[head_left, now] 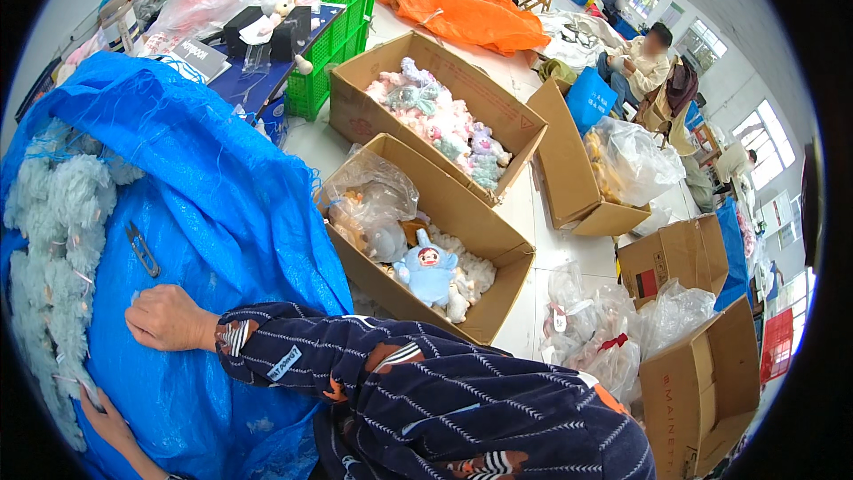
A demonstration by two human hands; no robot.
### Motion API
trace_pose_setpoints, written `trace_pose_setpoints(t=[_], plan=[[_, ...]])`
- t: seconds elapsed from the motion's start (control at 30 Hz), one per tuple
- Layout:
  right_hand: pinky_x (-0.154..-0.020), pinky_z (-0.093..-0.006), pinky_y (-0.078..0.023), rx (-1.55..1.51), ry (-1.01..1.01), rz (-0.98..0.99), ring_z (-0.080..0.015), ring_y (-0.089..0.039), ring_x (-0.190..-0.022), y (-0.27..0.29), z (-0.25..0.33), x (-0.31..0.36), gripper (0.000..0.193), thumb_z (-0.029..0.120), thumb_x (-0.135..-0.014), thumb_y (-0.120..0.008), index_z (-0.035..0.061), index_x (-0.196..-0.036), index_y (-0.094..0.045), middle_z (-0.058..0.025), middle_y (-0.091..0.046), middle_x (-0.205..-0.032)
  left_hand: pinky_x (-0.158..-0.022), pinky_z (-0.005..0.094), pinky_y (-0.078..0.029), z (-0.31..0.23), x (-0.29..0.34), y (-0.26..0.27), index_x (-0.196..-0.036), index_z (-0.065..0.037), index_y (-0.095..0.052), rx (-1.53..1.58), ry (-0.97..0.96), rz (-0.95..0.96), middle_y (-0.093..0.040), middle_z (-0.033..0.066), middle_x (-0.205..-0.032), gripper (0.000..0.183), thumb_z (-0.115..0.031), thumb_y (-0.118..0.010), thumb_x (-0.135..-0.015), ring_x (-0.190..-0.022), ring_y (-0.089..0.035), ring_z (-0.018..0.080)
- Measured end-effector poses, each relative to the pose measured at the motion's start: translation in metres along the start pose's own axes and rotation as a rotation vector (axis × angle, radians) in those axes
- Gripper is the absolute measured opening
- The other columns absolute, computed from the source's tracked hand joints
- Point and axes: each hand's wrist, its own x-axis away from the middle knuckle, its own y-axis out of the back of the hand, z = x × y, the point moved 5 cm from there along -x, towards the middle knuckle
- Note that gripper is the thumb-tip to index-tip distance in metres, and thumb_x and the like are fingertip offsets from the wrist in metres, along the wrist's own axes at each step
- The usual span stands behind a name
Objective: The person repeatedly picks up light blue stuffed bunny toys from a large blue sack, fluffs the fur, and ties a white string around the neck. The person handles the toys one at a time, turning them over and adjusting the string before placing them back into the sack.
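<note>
I'd best steady the fluffy plush [58, 253] with my left hand [108, 425], my right hand [167, 318] half-curled, though I cannot tell either's grip.

Lettering marks your sleeve [355, 347] and several things around you.
On that dark sleeve, lower centre, a pale patch [286, 363] has dark capitals; a grey booklet [201, 57], upper left, bears a printed title; a cardboard box [666, 404], lower right, has red letters; a blue bag [590, 101], upper right, has white characters.
</note>
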Motion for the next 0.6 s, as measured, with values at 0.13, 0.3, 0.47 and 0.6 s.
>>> trace_pose_setpoints(t=[0.13,0.3,0.47,0.6], plan=[[-0.05,-0.0365,-0.041,-0.002,0.003,-0.005,-0.0244,-0.051,-0.055,0.001,-0.002,0.001,0.015,0.012,-0.068,-0.057,0.0067,-0.06,-0.046,-0.0076,-0.048,-0.057,-0.091,0.0355,-0.035,-0.008,0.002,0.0,-0.121,0.0,-0.044,0.03,-0.005,-0.027,-0.047,0.019,-0.119,0.042,-0.026,-0.047,-0.088,-0.108,-0.045,0.0311],[-0.049,-0.035,-0.041,0.006,0.03,-0.008,-0.0232,-0.05,-0.054,0.003,0.0,0.0,0.014,0.011,-0.068,-0.058,0.0062,-0.061,-0.047,-0.0069,-0.048,-0.057,-0.09,0.0349,-0.036,-0.009,0.003,0.004,-0.12,0.001,-0.044,0.032,-0.011,-0.039,-0.048,0.0186,-0.118,0.041,-0.024,-0.047,-0.088,-0.107,-0.046,0.0305],[-0.049,-0.0359,-0.04,-0.005,0.009,-0.004,-0.0238,-0.05,-0.054,0.002,-0.001,0.0,0.015,0.011,-0.068,-0.058,0.0067,-0.06,-0.045,-0.0071,-0.048,-0.057,-0.09,0.0346,-0.036,-0.019,0.006,0.007,-0.121,0.0,-0.044,0.025,0.021,-0.038,-0.048,0.0182,-0.118,0.041,-0.024,-0.047,-0.088,-0.107,-0.046,0.0301],[-0.049,-0.0356,-0.04,-0.005,0.012,-0.008,-0.0236,-0.05,-0.054,0.003,-0.001,0.0,0.016,0.012,-0.068,-0.058,0.0066,-0.06,-0.045,-0.0071,-0.047,-0.057,-0.089,0.0347,-0.037,-0.022,0.006,0.008,-0.121,0.0,-0.044,0.029,0.021,-0.045,-0.048,0.0179,-0.118,0.041,-0.025,-0.047,-0.088,-0.107,-0.046,0.0301]])
